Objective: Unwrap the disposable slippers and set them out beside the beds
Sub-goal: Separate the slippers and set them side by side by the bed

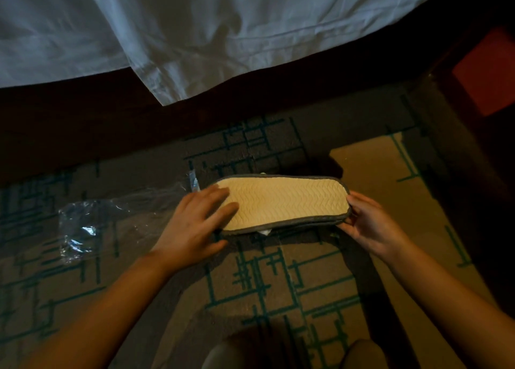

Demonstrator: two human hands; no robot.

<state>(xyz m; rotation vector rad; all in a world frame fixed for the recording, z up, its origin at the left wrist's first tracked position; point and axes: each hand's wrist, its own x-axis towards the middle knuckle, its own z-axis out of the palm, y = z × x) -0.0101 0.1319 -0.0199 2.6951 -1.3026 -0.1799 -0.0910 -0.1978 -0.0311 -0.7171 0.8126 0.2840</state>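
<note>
A pair of disposable slippers [287, 200], stacked sole up, hangs just above the carpet in the middle of the view. The cream sole has a zigzag tread and a grey rim. My left hand [199, 219] holds the left end, fingers spread flat over the sole and thumb underneath. At the right end, my right hand [367, 222] pinches the grey rim. A clear plastic wrapper [92, 224] lies crumpled on the carpet to the left, empty.
A bed with a white sheet [223, 34] hanging over its dark base fills the top. Brown carpet [278, 285] with teal line pattern covers the floor. A dark wooden furniture piece with a red panel [485, 70] stands at the right. My knees show at the bottom edge.
</note>
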